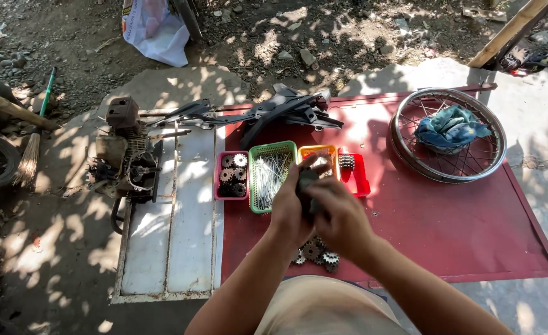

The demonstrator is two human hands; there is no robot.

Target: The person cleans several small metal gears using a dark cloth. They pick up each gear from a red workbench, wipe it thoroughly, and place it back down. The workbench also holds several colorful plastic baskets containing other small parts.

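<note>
Grip clenched: both hands, left hand (290,211) and right hand (342,218), clasp a dark part (305,184) above the sprockets (316,253), wrists angled inward.

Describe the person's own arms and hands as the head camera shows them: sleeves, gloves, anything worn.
Both forearms are bare, with no sleeves in view. The left hand and right hand wear no gloves. No watch, bracelet or ring can be seen, though dappled shade blurs fine detail. Light beige clothing shows between the arms.
</note>
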